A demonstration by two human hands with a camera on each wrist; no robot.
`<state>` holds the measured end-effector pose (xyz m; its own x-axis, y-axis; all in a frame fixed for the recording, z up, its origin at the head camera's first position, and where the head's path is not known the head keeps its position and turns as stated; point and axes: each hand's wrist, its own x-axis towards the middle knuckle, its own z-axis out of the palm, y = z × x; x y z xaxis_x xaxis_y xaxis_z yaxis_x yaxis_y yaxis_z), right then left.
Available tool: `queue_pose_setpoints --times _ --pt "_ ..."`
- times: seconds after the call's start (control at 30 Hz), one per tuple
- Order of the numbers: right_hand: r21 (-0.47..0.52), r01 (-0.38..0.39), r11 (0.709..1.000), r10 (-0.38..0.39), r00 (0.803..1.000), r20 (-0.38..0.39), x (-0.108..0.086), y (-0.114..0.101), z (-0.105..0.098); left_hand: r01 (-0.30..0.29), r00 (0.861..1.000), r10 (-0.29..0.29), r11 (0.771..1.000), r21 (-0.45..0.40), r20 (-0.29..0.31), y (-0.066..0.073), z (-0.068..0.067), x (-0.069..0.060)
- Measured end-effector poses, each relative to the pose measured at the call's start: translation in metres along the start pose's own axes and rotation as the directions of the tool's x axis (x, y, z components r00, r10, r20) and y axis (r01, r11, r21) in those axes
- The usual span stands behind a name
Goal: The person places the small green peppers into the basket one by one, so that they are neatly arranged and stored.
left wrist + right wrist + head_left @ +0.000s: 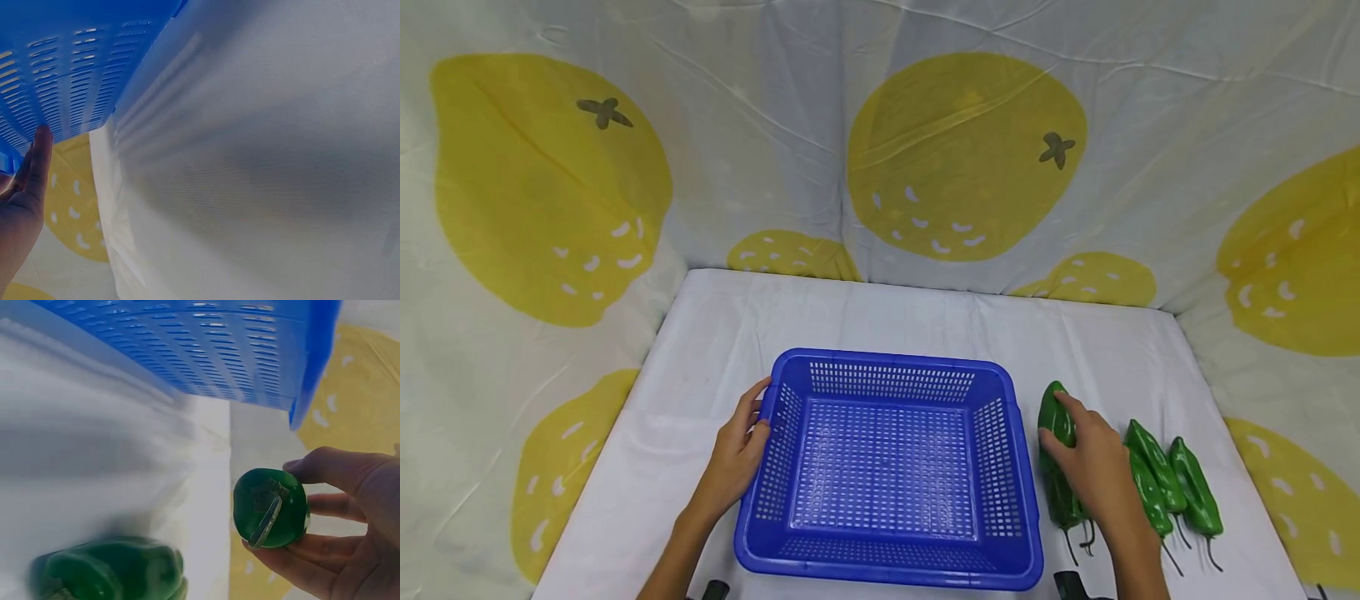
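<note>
A blue plastic basket (883, 467) with slotted walls stands in the middle of the table. My left hand (739, 454) rests against its left side, fingers fairly straight along the outer wall (69, 81). To the right of the basket, my right hand (1093, 458) holds a long green pepper (1054, 417) between thumb and fingers. Seen from the right wrist, this pepper (269, 509) hangs off the table, stem end facing the camera. Below it another green pepper (119, 569) lies on the cloth, mostly hidden in the head view.
Several more green peppers (1197, 492) lie to the right of my right hand, stems toward me. White cloth (925, 321) covers the table. A lemon-patterned curtain (775, 125) encloses the back and sides. Dark objects (1070, 585) poke in at the bottom edge.
</note>
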<state>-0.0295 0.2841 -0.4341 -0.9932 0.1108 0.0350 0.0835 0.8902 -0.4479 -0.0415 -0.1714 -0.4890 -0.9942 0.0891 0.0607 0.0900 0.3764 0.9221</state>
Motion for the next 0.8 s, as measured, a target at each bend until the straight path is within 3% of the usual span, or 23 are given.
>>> queue_pose_setpoints --times 0.3,0.6,0.8 --pt "-0.020 0.069 0.997 -0.070 0.996 -0.064 0.011 -0.017 -0.008 -0.006 1.000 0.006 1.000 0.012 -0.003 -0.001 0.000 0.000" --pt "-0.016 0.115 0.993 -0.116 0.990 -0.074 0.019 -0.038 -0.012 -0.009 1.000 0.009 1.000 0.002 0.002 -0.001 0.000 -0.001" --pt "-0.005 0.112 0.994 -0.112 0.993 -0.033 0.023 -0.051 -0.016 -0.010 1.000 0.010 1.000 0.016 -0.005 -0.001 0.000 0.000"
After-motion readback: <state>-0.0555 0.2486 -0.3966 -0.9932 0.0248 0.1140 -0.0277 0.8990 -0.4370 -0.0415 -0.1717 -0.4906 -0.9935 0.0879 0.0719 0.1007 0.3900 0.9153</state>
